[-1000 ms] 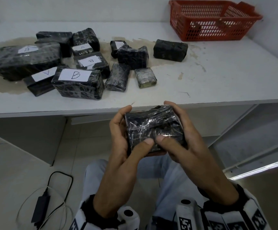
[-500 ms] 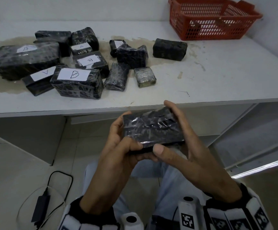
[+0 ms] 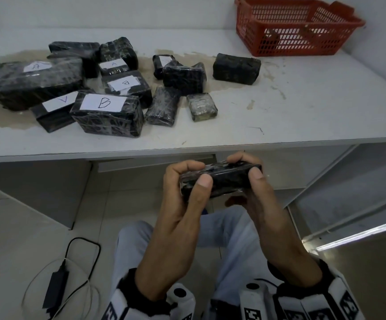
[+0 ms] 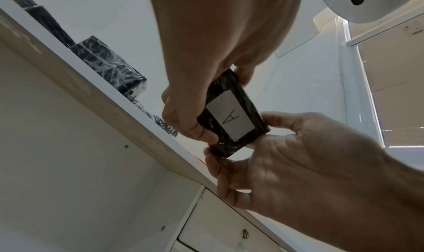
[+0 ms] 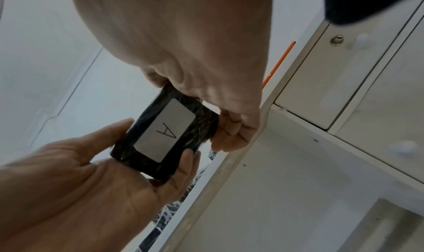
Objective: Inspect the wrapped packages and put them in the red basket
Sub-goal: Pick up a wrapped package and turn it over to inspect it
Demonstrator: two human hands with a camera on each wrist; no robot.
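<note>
White worktop (image 3: 279,116) across upper frame; red basket (image 3: 291,42) upper right, no packages visible inside.
Pile of wrapped packages (image 3: 104,114) upper left, unsorted.
Left hand (image 3: 182,197), right hand (image 3: 256,192): both grips curled round small package (image 3: 219,179), lower centre.
Package now rolled edge-up versus broad face earlier; "A" label (image 4: 230,117) faces down. Inspection under way, basket drop likely next.

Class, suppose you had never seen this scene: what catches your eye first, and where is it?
Both hands, left hand and right hand, grip a small black film-wrapped package below the white table's edge. Its white label faces down. A red plastic basket sits far right.
</note>
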